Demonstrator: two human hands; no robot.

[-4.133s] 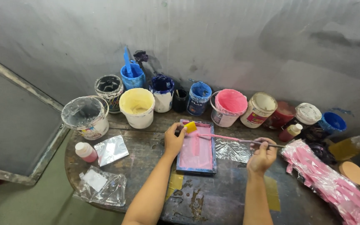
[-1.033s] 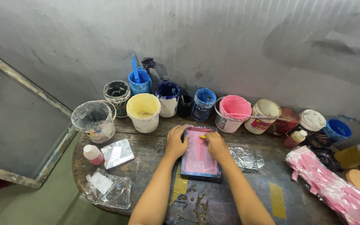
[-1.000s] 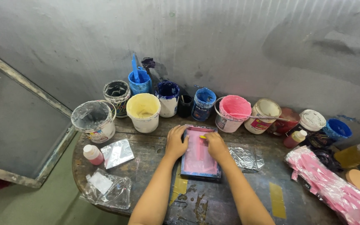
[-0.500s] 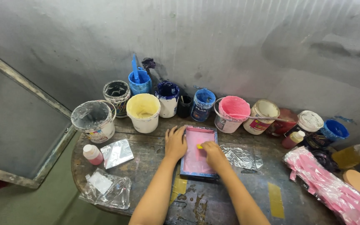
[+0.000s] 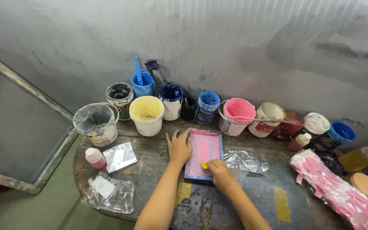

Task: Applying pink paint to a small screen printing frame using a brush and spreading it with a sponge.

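Note:
A small rectangular frame (image 5: pixel 204 140) with a pink-covered screen lies flat on the dark worn table (image 5: pixel 158 162). My left hand (image 5: pixel 179 147) presses flat on the frame's left edge, fingers spread. My right hand (image 5: pixel 221 173) grips a small yellow squeegee (image 5: pixel 204 165) and holds it against the near part of the pink screen. A pink paint bucket (image 5: pixel 237 115) stands just behind the frame, with a thin stick lying across it.
Several paint pots line the wall: a clear bucket (image 5: pixel 96 122), a yellow tub (image 5: pixel 147 114), blue pots (image 5: pixel 207 105), a white-lidded tub (image 5: pixel 316 124). A small pink bottle (image 5: pixel 94 157), plastic bags (image 5: pixel 109 194), a pink bundle (image 5: pixel 341 194) and a large screen frame (image 5: pixel 20 127) at the left.
Four seconds ago my right hand held a thin stick out to the right. Now it has the yellow squeegee and has drawn it from the frame's far end toward me.

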